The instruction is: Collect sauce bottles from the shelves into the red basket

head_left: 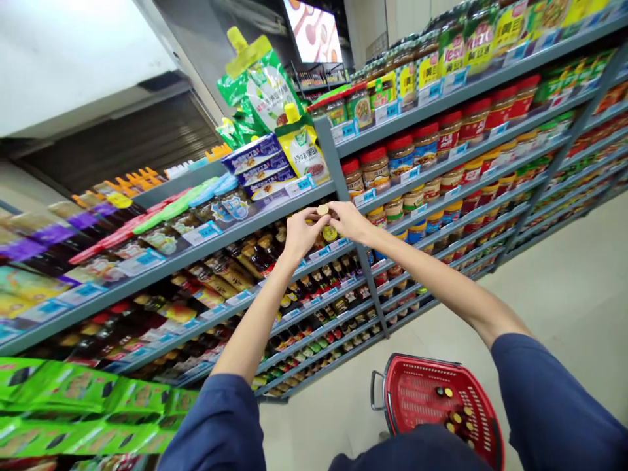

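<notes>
Head view: left hand (305,229) and right hand (349,221) meet at the shelf front, fingertips of both clamped on one small bottle (322,210). Its round gold-coloured cap faces the camera; body mostly hidden by the fingers. Yellow label patch just below the cap, can't tell if same item or shelf stock. Bottle sits near the upright post (328,147) joining two shelf bays, under the edge of the top shelf on the left bay. On that top shelf, right above the hands: yellow pouch (307,154) with a spout, stacked blue boxes (260,167) left of it, bigger green pouch (275,91) behind, tilted in frame. Right bay: red-lidded jars (375,169) in a row, blue-and-white price tags along the shelf edges. Lower left: green packets (73,392) laid in rows. Red basket (417,383) is down by the person, handle swung out to its left, several dark bottles with gold-coloured caps (456,417) grouped inside. Dark blue sleeves on both arms. Lit screen (314,31) high up at back.
</notes>
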Demonstrator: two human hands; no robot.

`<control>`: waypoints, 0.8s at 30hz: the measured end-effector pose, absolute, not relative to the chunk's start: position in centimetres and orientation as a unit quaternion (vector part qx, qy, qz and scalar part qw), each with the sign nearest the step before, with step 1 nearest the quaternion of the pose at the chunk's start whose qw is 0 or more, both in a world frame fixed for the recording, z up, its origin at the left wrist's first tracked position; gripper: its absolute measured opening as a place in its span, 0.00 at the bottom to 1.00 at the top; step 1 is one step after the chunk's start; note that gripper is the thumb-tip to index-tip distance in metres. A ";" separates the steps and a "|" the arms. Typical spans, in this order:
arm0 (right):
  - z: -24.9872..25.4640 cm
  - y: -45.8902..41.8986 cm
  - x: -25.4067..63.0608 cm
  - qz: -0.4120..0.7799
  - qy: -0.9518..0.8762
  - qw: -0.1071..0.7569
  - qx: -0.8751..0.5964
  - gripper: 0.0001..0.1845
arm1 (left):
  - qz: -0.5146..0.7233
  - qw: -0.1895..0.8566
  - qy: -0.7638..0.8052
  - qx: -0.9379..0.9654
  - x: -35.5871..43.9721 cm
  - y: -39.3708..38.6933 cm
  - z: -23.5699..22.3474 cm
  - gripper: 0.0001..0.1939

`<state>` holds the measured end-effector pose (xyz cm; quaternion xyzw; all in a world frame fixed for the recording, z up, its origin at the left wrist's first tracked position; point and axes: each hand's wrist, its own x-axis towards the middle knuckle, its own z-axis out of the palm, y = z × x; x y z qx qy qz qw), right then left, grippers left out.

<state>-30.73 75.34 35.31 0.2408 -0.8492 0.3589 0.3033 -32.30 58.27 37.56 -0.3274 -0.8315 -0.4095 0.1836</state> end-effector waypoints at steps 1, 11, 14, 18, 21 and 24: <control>35.0 75.3 -31.1 0.350 -0.853 0.308 0.234 0.08 | -0.401 0.187 -0.836 -0.324 -32.7 58.3 37.5 0.19; 32.4 74.9 -34.1 0.347 -0.863 0.303 0.209 0.10 | -0.341 0.208 -0.868 -0.296 -34.7 58.9 36.4 0.18; 31.4 74.6 -35.1 0.346 -0.865 0.307 0.194 0.08 | -0.329 0.211 -0.876 -0.283 -35.2 59.2 35.9 0.18; 30.5 74.2 -36.6 0.353 -0.867 0.317 0.152 0.05 | -0.295 0.225 -0.891 -0.263 -36.4 59.8 35.3 0.19; 30.2 74.1 -36.9 0.362 -0.864 0.329 0.118 0.11 | -0.267 0.216 -0.903 -0.258 -37.3 60.1 35.2 0.15; 29.5 74.3 -35.5 0.363 -0.859 0.350 0.095 0.10 | -0.245 0.201 -0.917 -0.243 -38.3 60.3 35.2 0.13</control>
